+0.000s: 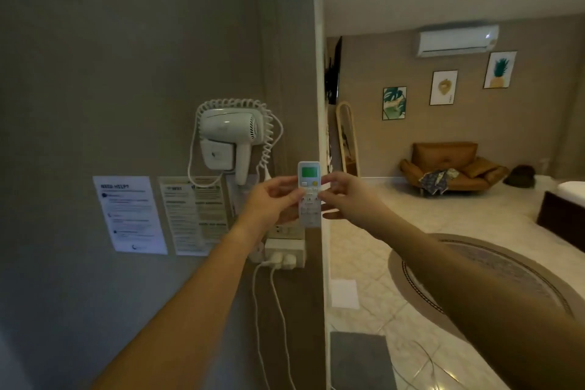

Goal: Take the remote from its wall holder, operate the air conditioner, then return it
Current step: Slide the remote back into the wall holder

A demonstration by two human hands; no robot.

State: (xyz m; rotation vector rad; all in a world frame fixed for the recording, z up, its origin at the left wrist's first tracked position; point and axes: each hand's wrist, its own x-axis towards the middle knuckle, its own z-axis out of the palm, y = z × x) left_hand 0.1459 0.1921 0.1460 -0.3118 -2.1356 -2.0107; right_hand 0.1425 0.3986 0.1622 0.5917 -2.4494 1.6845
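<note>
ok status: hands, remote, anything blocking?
Left hand and right hand both on remote, upright, screen lit. AC across room, line of sight clear.

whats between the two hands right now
In the head view, the white remote stands upright between the left hand and the right hand, both gripping its sides.

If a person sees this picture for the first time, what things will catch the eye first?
First the white remote with its green screen, held upright at centre between the left hand and the right hand. Next the white hair dryer on the grey wall above-left, and the air conditioner high on the far wall.
</note>
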